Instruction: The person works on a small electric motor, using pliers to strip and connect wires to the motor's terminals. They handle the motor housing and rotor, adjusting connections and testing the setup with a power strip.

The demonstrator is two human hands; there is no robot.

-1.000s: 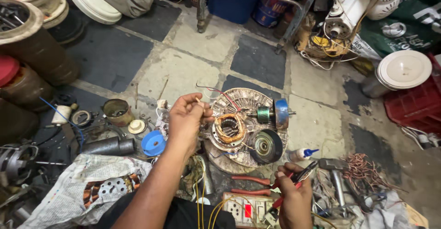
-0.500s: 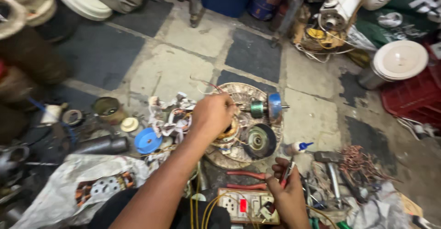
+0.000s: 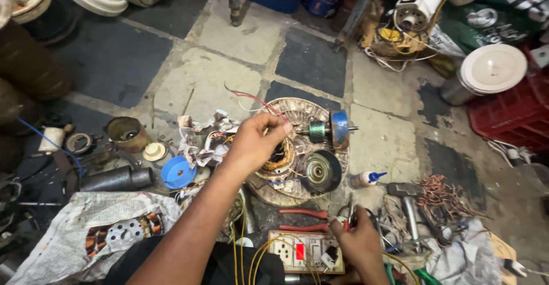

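Blue plastic lid (image 3: 178,172), rusty tin can (image 3: 127,133), hammer (image 3: 407,200), red crate (image 3: 509,116)

Grimy stone floor (image 3: 229,79) (dark and pale slabs), metal frame legs (image 3: 234,2)

Two bare forearms, no sleeves, left hand (image 3: 254,142) and right hand (image 3: 360,245) ungloved.

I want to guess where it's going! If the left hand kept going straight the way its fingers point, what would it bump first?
Probably the green-and-blue motor shaft. The left hand points right over the copper winding, and the shaft's tip lies just beyond its fingertips. Depth is unclear.
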